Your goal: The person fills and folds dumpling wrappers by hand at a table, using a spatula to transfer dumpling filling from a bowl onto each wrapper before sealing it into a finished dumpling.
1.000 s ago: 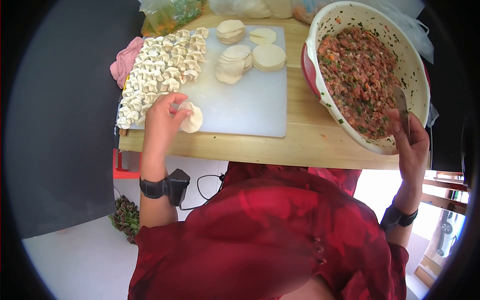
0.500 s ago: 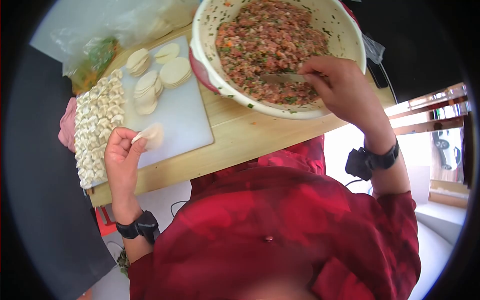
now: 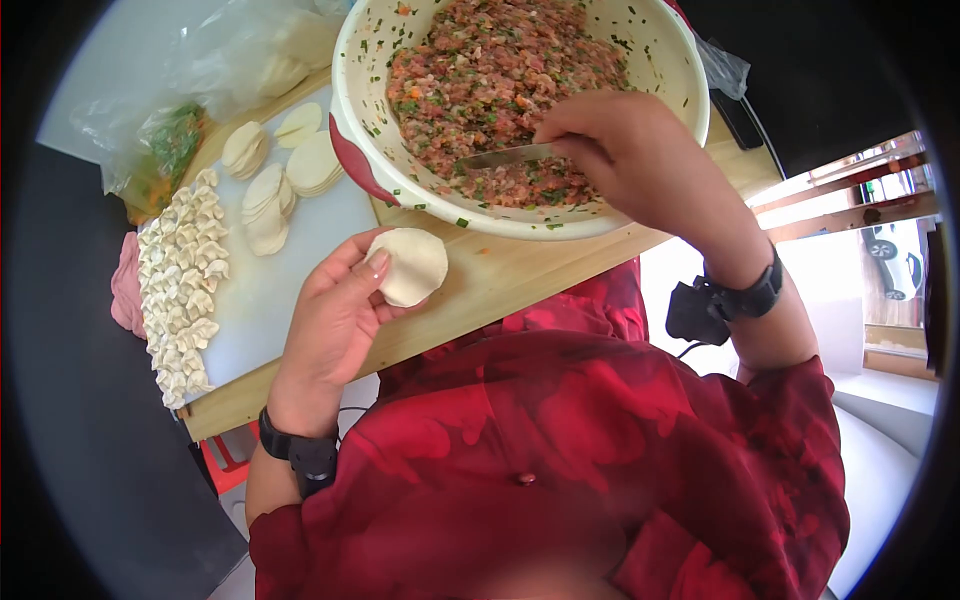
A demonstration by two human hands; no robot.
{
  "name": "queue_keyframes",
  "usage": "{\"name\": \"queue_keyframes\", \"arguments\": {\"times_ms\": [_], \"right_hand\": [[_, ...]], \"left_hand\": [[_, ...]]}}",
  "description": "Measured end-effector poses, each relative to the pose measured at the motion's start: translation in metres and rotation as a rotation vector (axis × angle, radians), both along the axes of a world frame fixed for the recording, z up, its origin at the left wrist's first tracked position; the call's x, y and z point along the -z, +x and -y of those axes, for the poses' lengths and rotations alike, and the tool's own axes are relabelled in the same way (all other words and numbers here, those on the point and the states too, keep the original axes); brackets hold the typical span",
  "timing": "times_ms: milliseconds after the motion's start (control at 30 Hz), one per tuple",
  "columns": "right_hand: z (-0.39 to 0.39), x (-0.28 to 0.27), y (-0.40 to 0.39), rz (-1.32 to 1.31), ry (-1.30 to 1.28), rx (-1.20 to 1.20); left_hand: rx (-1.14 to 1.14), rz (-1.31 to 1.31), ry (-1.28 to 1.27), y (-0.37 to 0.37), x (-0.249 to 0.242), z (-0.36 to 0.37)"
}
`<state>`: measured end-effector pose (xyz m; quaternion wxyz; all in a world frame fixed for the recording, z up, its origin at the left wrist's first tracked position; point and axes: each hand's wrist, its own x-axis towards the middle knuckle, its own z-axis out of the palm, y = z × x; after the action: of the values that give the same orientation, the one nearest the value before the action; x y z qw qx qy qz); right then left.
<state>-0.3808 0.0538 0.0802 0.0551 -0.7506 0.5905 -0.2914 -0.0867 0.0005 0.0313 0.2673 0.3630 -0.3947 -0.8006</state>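
My left hand (image 3: 338,312) pinches a round dumpling wrapper (image 3: 415,266) by its edge, thumb on top, just outside the near-left rim of the big white bowl (image 3: 480,212). Over the bowl, my right hand (image 3: 640,155) is closed around a thin, flat metal spatula (image 3: 507,156). Its blade dips into the minced meat filling (image 3: 500,80), which is flecked with green and orange bits; the handle is hidden in my fingers. Stacked wrappers (image 3: 314,164) lie on the white cutting board (image 3: 300,290), left of the bowl.
Rows of folded dumplings (image 3: 185,285) cover the board's left side. At the back left are a clear plastic bag (image 3: 225,60) and a bag with green contents (image 3: 177,140). A pink cloth (image 3: 127,287) is past the dumplings. The wooden table (image 3: 500,270) ends close to my body.
My left hand has moved right with the wrapper from above the board to beside the bowl, and the wrapper now faces up flat. The spatula has shifted left in the filling; the view has shifted slightly.
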Motion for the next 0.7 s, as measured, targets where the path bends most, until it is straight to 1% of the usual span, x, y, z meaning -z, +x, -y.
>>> {"name": "queue_keyframes", "arguments": {"times_ms": [33, 67, 100, 167, 300, 367, 400, 467, 533, 567, 633, 700], "right_hand": [[0.001, 0.004, 0.002, 0.001, 0.001, 0.005], [0.003, 0.009, 0.004, 0.015, 0.032, -0.056], [0.004, 0.011, 0.006, 0.028, 0.063, -0.118], [0.001, 0.007, 0.003, 0.039, 0.064, -0.141], [-0.009, -0.01, -0.014, 0.085, 0.093, -0.205], [-0.016, -0.013, -0.021, 0.102, 0.102, -0.169], [-0.019, -0.014, -0.022, 0.122, 0.108, -0.134], [-0.023, -0.013, -0.019, 0.09, 0.08, -0.083], [-0.026, -0.007, -0.015, 0.027, 0.03, 0.026], [-0.027, -0.006, -0.012, 0.027, 0.03, 0.027], [-0.028, -0.004, -0.005, -0.062, 0.1, 0.014], [-0.031, -0.007, 0.001, -0.05, 0.124, 0.019]], "left_hand": [[0.012, -0.019, 0.054, -0.005, 0.0, -0.001], [0.021, -0.039, 0.107, -0.007, 0.0, -0.001], [0.022, -0.038, 0.109, -0.007, 0.003, 0.0], [0.087, -0.104, 0.194, -0.006, 0.012, 0.0], [0.125, -0.077, 0.189, -0.009, 0.019, -0.001], [0.086, 0.007, 0.129, -0.017, 0.015, -0.002], [0.088, 0.006, 0.13, -0.02, 0.012, -0.003], [0.045, 0.014, 0.152, -0.025, 0.007, -0.005], [0.05, -0.003, 0.196, -0.027, 0.005, -0.007], [0.052, -0.019, 0.239, -0.029, 0.005, -0.008], [0.059, -0.054, 0.259, -0.032, 0.003, -0.009], [0.063, -0.089, 0.278, -0.033, 0.004, -0.009]]}}
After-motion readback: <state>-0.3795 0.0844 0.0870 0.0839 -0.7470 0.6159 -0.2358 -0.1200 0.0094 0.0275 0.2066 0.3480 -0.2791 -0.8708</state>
